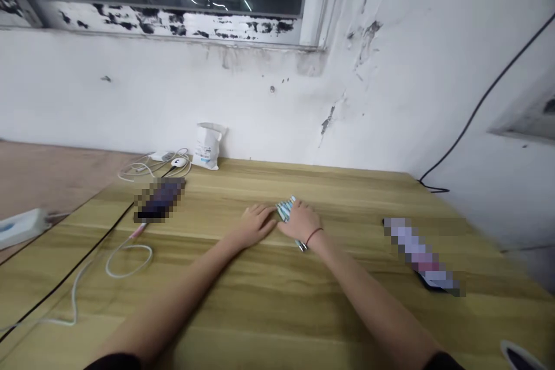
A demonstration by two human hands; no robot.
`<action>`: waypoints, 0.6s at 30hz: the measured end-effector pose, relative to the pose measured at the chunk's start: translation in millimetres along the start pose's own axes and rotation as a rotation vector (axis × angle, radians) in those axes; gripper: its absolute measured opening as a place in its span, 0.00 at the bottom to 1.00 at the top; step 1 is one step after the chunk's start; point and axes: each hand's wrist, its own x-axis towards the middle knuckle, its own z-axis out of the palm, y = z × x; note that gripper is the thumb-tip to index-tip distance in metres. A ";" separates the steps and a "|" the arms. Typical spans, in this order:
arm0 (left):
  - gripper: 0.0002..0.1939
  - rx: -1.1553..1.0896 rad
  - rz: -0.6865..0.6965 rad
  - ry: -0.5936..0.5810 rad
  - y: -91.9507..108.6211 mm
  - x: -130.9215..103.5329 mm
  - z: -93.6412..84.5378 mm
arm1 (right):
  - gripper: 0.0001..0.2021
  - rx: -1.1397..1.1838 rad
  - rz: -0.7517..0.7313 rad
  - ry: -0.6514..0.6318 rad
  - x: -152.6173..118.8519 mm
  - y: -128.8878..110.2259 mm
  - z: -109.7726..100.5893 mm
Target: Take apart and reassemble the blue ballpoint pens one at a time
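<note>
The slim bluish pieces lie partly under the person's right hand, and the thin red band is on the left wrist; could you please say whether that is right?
Not quite: the thin red band is on the right wrist, not the left wrist, as the head view shows. The slim bluish pieces do lie partly under the right hand.

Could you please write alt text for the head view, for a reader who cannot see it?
A person's right hand covers part of a bunch of slim bluish items on a wooden table, the left hand close beside it. A white packet stands near the wall.
</note>
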 end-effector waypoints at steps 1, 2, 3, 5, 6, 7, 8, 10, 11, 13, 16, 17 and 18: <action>0.18 -0.003 0.000 0.006 -0.9 0.3 0.0 | 0.29 0.003 -0.006 0.006 -0.5 -0.5 1.1; 0.17 0.001 0.002 0.014 -1.4 0.6 0.4 | 0.26 0.010 -0.016 0.008 -1.0 -1.0 2.2; 0.17 0.008 0.005 0.023 -1.6 0.7 0.9 | 0.23 0.018 -0.026 0.004 -1.3 -1.5 3.1; 0.17 0.023 0.016 0.031 -0.7 0.4 1.9 | 0.19 0.030 -0.034 -0.010 -1.1 -1.8 4.1; 0.17 0.027 0.019 0.031 0.0 0.1 2.1 | 0.18 0.034 -0.029 -0.016 -0.4 -1.7 4.2; 0.18 0.028 0.019 0.029 0.9 -0.3 2.1 | 0.18 0.041 -0.022 -0.029 0.6 -1.3 4.2; 0.18 0.025 0.017 0.027 1.8 -0.7 1.7 | 0.17 0.054 -0.019 -0.047 1.8 -0.9 4.2; 0.20 0.013 0.005 0.026 2.9 -1.6 0.5 | 0.16 0.098 -0.016 -0.077 4.2 0.1 5.0; 0.21 0.002 -0.006 0.027 3.0 -1.9 -0.3 | 0.15 0.129 -0.020 -0.084 5.1 0.3 6.0; 0.23 -0.028 -0.028 0.025 2.3 -2.2 -2.1 | 0.14 0.197 -0.032 -0.080 5.8 -0.2 9.0; 0.23 -0.102 -0.051 0.016 0.6 -1.5 -4.6 | 0.13 0.287 -0.026 -0.068 4.3 -3.1 14.2; 0.23 -0.136 -0.058 0.011 0.7 -0.9 -5.3 | 0.13 0.316 -0.023 -0.059 3.5 -4.4 15.5; 0.23 -0.177 -0.068 0.007 1.6 -0.1 -5.8 | 0.12 0.348 -0.024 -0.047 2.7 -5.7 16.5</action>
